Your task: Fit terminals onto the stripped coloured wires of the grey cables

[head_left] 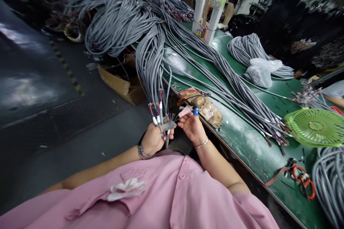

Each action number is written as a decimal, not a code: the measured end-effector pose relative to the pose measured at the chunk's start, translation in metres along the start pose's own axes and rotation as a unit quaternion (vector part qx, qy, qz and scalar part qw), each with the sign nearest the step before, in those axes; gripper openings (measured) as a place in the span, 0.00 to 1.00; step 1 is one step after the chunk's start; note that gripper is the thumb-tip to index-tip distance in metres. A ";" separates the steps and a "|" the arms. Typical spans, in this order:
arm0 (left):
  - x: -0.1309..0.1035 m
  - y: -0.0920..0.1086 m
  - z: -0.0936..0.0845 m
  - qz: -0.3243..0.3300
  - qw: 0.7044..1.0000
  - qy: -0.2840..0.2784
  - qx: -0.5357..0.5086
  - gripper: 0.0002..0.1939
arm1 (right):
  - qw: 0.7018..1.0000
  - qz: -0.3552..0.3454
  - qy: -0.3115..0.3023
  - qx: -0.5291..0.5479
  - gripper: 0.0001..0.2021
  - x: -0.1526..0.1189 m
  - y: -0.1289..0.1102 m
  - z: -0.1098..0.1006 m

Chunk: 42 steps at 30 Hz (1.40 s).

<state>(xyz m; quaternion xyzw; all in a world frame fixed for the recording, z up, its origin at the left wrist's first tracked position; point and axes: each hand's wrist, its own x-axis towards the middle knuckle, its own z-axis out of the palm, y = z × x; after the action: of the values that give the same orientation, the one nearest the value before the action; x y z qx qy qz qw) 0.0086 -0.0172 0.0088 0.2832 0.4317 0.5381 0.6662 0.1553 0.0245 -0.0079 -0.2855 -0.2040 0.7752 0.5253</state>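
My left hand (153,139) is closed around several grey cables (161,109), and a grey cover is on its thumb. Above that fist stand stripped cable ends with white bands and thin coloured wires. One fan of coloured wires (171,117) spreads out beside the thumb, towards the other hand. Fingertips of my right hand (192,127) are pinched at the ends of this fan, seemingly on a thin wire; the exact contact is too small to make out. That hand wears a pale pink finger cover (185,111) and a blue one (196,111).
Just beyond my hands, a taped brown block (208,109) lies on the green table (233,132). Long grey cable bundles (209,52) cross it. To the right are a green fan (315,126) and orange-handled scissors (303,180). A cardboard box (115,82) sits below left.
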 end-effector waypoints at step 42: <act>-0.001 0.008 0.005 0.126 0.983 0.105 0.077 0.10 | 0.997 -0.035 0.054 -0.043 0.15 -0.005 -0.003 0.008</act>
<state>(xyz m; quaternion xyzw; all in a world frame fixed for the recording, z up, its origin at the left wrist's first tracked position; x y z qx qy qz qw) 0.0094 -0.0155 0.0183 0.3277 0.5008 0.6095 0.5200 0.1541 0.0210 0.0011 -0.3419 -0.2183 0.7301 0.5498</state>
